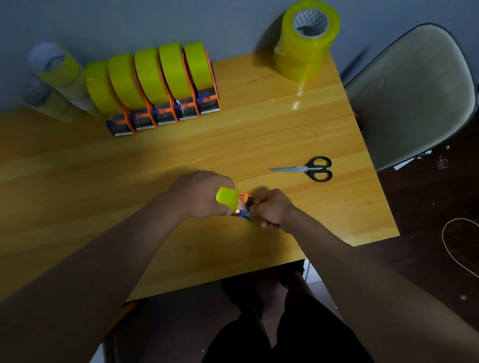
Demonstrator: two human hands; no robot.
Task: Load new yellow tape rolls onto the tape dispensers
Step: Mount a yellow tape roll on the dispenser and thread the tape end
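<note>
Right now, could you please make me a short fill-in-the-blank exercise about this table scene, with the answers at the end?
1. The row of loaded dispensers at the back holds ____ yellow rolls.
2. The scissors lie to the ____ of both hands.
3. The left hand and right hand together hold one orange ____.
4. The stack of spare rolls stands at the table's far ____ corner.

Answers: five; right; dispenser; right

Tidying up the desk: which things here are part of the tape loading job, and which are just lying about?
Part of the job:
- dispenser with yellow roll, held in both hands: left hand, right hand
- row of loaded dispensers
- stack of new yellow rolls

Lying about:
- scissors
- chair
- cord on floor
</note>
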